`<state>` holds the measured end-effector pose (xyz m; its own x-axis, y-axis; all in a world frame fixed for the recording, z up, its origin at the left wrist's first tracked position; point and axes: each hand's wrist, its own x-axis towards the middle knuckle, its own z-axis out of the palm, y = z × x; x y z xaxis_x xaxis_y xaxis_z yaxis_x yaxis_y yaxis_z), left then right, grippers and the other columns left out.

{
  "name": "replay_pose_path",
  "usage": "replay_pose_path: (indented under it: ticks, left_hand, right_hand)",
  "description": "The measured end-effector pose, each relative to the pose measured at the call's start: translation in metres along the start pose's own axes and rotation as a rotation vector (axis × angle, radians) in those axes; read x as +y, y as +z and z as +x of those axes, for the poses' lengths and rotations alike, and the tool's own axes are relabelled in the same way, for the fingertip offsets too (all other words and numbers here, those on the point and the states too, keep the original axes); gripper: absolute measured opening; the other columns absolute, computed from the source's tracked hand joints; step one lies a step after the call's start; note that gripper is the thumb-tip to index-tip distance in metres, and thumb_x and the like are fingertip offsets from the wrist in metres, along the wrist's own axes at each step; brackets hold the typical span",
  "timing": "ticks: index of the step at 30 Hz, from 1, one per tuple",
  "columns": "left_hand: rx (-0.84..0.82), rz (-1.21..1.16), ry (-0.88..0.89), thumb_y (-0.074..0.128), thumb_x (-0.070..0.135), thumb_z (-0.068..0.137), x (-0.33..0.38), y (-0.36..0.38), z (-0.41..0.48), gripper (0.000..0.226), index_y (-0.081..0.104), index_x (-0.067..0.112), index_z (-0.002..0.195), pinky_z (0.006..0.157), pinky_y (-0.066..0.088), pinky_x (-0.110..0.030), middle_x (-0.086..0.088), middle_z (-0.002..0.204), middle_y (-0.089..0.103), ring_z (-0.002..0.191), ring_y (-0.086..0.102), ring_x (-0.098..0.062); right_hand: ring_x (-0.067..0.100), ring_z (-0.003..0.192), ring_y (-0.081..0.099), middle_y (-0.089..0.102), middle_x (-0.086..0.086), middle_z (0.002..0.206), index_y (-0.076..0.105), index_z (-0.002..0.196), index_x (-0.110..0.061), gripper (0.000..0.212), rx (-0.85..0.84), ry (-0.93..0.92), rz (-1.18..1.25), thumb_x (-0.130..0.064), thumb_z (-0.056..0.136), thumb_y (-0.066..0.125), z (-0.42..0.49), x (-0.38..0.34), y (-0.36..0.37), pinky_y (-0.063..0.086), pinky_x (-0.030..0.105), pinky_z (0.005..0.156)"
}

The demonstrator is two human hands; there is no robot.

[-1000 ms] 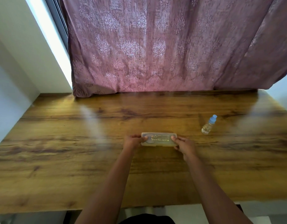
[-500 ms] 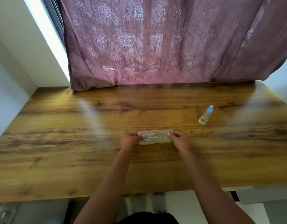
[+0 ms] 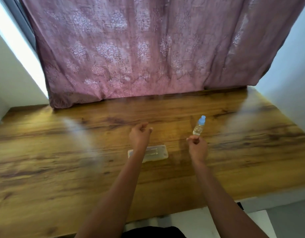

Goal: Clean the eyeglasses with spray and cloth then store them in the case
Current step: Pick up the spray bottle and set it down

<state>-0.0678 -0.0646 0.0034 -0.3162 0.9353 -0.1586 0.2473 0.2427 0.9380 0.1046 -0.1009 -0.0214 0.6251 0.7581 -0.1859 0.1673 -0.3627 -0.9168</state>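
A translucent eyeglass case (image 3: 155, 153) lies flat on the wooden table (image 3: 62, 160), its lid down. Faint shapes show through the lid; I cannot make out the eyeglasses or a cloth. My left forearm crosses over the case's left end. My left hand (image 3: 139, 136) hovers just beyond the case with fingers curled and thumb against the forefinger, nothing visible in them. My right hand (image 3: 197, 146) is off to the right of the case, also curled with nothing visible in it. A small clear spray bottle (image 3: 199, 127) with a pale blue cap stands just behind my right hand.
A mauve patterned curtain (image 3: 131, 57) hangs down onto the table's back edge. White walls close in on the left and right. The table's near edge runs below my forearms, with a white surface (image 3: 191, 224) beneath it.
Both hands have let go of the case's ends and moved away from me, the left beyond the case, the right toward the bottle. The case stays on the table. The camera has tilted.
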Motion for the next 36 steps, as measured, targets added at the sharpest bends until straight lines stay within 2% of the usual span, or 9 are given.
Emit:
replay_pose_path:
  ticks: [3, 7, 11, 15, 19, 24, 29, 33, 36]
  left_hand:
    - [-0.067, 0.071, 0.044, 0.065, 0.015, 0.083, 0.021, 0.034, 0.001, 0.030, 0.066, 0.012, 0.112, 0.072, 0.038, -0.015, 0.000, 0.102, 0.067, 0.090, 0.057, -0.009]
    - [-0.175, 0.090, 0.049, 0.068, 0.015, 0.081, 0.035, 0.081, 0.004, 0.032, 0.066, 0.008, 0.112, 0.077, 0.039, -0.017, -0.006, 0.109, 0.068, 0.101, 0.061, -0.018]
    - [-0.246, 0.152, 0.131, 0.065, 0.006, 0.080, 0.040, 0.117, 0.003, 0.031, 0.067, 0.010, 0.111, 0.076, 0.038, -0.011, -0.009, 0.106, 0.070, 0.098, 0.064, -0.018]
    - [-0.336, 0.244, 0.179, 0.058, -0.001, 0.081, 0.043, 0.141, 0.003, 0.037, 0.064, 0.012, 0.115, 0.078, 0.043, -0.013, -0.005, 0.108, 0.070, 0.091, 0.061, -0.007]
    - [-0.402, 0.293, 0.220, 0.056, -0.005, 0.080, 0.044, 0.156, 0.002, 0.039, 0.065, 0.011, 0.115, 0.078, 0.041, -0.007, -0.006, 0.111, 0.069, 0.103, 0.063, -0.014]
    - [-0.386, 0.312, 0.269, 0.062, -0.003, 0.079, 0.040, 0.162, 0.001, 0.033, 0.068, 0.010, 0.109, 0.062, 0.035, 0.004, -0.008, 0.105, 0.071, 0.090, 0.062, -0.007]
    - [-0.332, 0.278, 0.255, 0.065, -0.001, 0.077, 0.035, 0.155, -0.004, 0.034, 0.069, 0.011, 0.108, 0.074, 0.042, -0.009, -0.007, 0.103, 0.072, 0.093, 0.066, -0.012]
    - [-0.281, 0.261, 0.269, 0.065, -0.001, 0.077, 0.030, 0.140, -0.008, 0.034, 0.069, 0.012, 0.108, 0.068, 0.040, 0.000, -0.005, 0.102, 0.072, 0.089, 0.064, -0.008]
    - [-0.253, 0.256, 0.280, 0.067, 0.001, 0.075, 0.028, 0.124, -0.012, 0.035, 0.069, 0.014, 0.108, 0.081, 0.047, -0.014, -0.003, 0.102, 0.072, 0.092, 0.066, -0.011]
  right_hand:
    - [0.023, 0.092, 0.059, 0.066, 0.011, 0.100, 0.063, 0.097, -0.004, 0.015, 0.105, -0.022, -0.013, -0.007, 0.082, 0.062, 0.024, -0.003, -0.017, 0.037, 0.023, 0.072]
    - [0.018, 0.089, 0.058, 0.066, 0.012, 0.101, 0.063, 0.103, -0.003, 0.020, 0.119, -0.066, -0.054, 0.000, 0.083, 0.059, 0.050, -0.009, -0.034, 0.039, 0.021, 0.074]
    - [0.022, 0.099, 0.059, 0.064, 0.009, 0.105, 0.062, 0.112, -0.003, 0.030, 0.040, -0.083, -0.105, 0.002, 0.082, 0.060, 0.067, -0.008, -0.043, 0.038, 0.019, 0.076]
    - [0.016, 0.094, 0.060, 0.065, 0.004, 0.108, 0.061, 0.116, -0.009, 0.042, -0.073, -0.143, -0.109, 0.007, 0.077, 0.062, 0.083, -0.002, -0.046, 0.043, 0.020, 0.078]
    - [0.019, 0.102, 0.061, 0.066, 0.007, 0.112, 0.060, 0.120, -0.009, 0.043, -0.159, -0.161, -0.102, 0.005, 0.079, 0.061, 0.091, -0.004, -0.046, 0.050, 0.033, 0.089]
    - [0.021, 0.101, 0.063, 0.067, 0.006, 0.110, 0.060, 0.120, -0.013, 0.044, -0.200, -0.144, -0.102, 0.003, 0.079, 0.062, 0.099, -0.004, -0.043, 0.051, 0.039, 0.090]
    - [0.020, 0.099, 0.064, 0.068, 0.007, 0.108, 0.061, 0.119, -0.013, 0.043, -0.214, -0.173, -0.086, 0.002, 0.078, 0.063, 0.094, -0.003, -0.040, 0.051, 0.037, 0.089]
    - [0.017, 0.097, 0.063, 0.068, 0.005, 0.109, 0.060, 0.120, -0.014, 0.043, -0.237, -0.188, -0.051, 0.001, 0.080, 0.062, 0.080, -0.004, -0.034, 0.052, 0.037, 0.088]
    - [0.015, 0.098, 0.063, 0.067, 0.005, 0.110, 0.059, 0.121, -0.012, 0.043, -0.274, -0.211, -0.032, 0.002, 0.080, 0.062, 0.068, -0.008, -0.029, 0.051, 0.030, 0.086]
